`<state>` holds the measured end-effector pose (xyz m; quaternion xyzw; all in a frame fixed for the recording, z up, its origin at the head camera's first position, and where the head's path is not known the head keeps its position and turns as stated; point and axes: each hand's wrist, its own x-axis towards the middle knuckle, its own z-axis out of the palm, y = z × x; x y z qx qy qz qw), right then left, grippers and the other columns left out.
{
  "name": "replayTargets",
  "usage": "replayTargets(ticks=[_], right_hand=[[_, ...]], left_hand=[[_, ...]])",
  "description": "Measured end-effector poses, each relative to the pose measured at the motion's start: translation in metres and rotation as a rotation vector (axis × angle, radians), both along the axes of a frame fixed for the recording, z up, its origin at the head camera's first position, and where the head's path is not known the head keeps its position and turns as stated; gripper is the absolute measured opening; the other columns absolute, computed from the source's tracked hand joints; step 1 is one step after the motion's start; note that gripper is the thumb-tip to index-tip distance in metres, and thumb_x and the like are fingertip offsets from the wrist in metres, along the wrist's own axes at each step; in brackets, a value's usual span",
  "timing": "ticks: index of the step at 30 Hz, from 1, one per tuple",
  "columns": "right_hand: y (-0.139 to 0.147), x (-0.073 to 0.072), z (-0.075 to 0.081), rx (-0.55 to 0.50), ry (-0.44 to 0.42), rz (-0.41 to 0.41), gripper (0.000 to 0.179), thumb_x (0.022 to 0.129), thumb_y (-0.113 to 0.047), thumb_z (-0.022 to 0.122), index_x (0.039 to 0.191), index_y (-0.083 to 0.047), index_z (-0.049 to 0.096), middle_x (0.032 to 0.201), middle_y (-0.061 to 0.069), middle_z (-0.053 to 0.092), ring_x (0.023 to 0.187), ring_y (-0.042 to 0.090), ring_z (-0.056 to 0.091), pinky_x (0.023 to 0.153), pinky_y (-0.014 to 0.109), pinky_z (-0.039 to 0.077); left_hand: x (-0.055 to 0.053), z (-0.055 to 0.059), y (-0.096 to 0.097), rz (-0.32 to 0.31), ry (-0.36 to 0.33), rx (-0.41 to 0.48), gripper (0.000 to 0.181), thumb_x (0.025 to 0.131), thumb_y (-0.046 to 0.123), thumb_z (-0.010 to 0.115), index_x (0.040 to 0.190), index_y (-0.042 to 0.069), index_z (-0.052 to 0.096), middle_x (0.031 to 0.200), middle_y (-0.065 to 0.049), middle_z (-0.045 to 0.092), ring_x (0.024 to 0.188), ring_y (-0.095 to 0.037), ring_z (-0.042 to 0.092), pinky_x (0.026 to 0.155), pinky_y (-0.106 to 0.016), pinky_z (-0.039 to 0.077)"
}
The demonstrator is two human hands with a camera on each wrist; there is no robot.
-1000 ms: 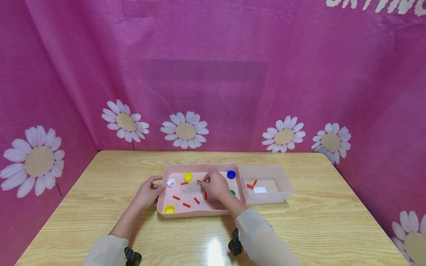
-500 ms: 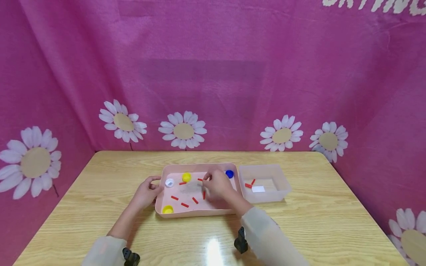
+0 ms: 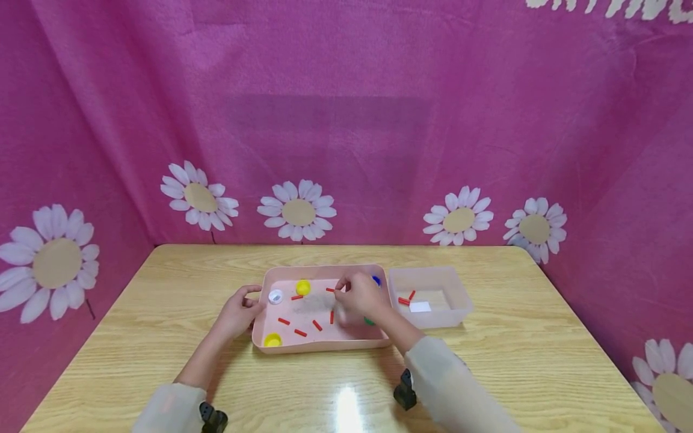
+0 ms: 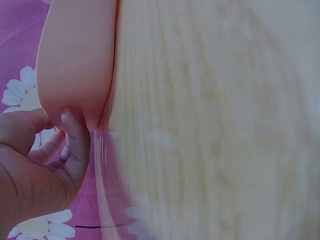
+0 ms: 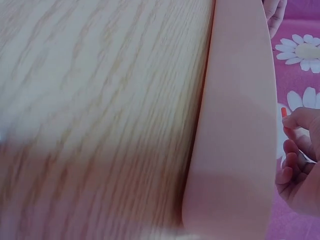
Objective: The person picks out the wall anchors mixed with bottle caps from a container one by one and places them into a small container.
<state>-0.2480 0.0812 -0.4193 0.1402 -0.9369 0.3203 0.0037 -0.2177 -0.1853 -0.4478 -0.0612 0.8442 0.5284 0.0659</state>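
In the head view, my right hand (image 3: 360, 296) is over a shallow pink tray (image 3: 319, 346), pinching a short red stick (image 3: 330, 290) between thumb and index finger. That stick (image 5: 284, 112) pokes out past the fingertips in the right wrist view, above the tray's rim. My left hand (image 3: 239, 314) grips the left end of the tray; in the left wrist view its fingers (image 4: 77, 145) curl at the tray's end wall. Several other red sticks (image 3: 317, 325) lie scattered on the tray floor. A green cap (image 3: 369, 321) is partly hidden by the right hand.
Around the tray floor sit a white cap (image 3: 275, 296), two yellow caps (image 3: 303, 287) and a blue cap (image 3: 376, 280). Right beside the tray stands a translucent bin (image 3: 457, 300) containing red sticks and a white card (image 3: 420, 307). A pink flowered cloth (image 3: 346, 150) hangs behind the wooden table (image 3: 514, 361).
My right hand, holding the red stick, has lifted slightly and shifted to the right. The left hand keeps its grip on the tray's end.
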Motion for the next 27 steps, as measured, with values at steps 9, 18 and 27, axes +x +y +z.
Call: replayTargets(ticks=[9, 18, 27], right_hand=[[0.012, 0.001, 0.005, 0.002, 0.115, 0.025, 0.004, 0.077, -0.013, 0.067, 0.074, -0.012, 0.069, 0.061, -0.005, 0.054, 0.056, 0.006, 0.043, 0.056, 0.02, 0.036], [0.028, 0.001, 0.015, -0.035, 0.079, 0.06, 0.003, 0.077, -0.011, 0.066, 0.074, -0.01, 0.068, 0.066, -0.002, 0.054, 0.06, 0.009, 0.044, 0.056, 0.021, 0.038], [0.04, 0.005, 0.021, 0.002, 0.08, 0.039, 0.003, 0.077, -0.013, 0.066, 0.074, -0.011, 0.067, 0.074, 0.002, 0.055, 0.069, 0.011, 0.046, 0.063, 0.023, 0.039]], left_hand=[[0.002, 0.001, 0.001, 0.002, -0.007, -0.002, 0.043, 0.093, 0.009, 0.052, 0.133, 0.003, 0.04, 0.094, -0.014, 0.052, 0.064, -0.015, 0.051, 0.048, -0.027, 0.047], [0.001, 0.0, 0.001, -0.001, 0.017, -0.002, 0.043, 0.091, 0.008, 0.053, 0.132, 0.002, 0.041, 0.09, -0.011, 0.051, 0.062, -0.014, 0.05, 0.048, -0.026, 0.046], [0.002, 0.002, 0.002, -0.004, 0.008, -0.01, 0.043, 0.092, 0.008, 0.052, 0.133, 0.002, 0.04, 0.09, -0.011, 0.051, 0.062, -0.014, 0.049, 0.048, -0.026, 0.046]])
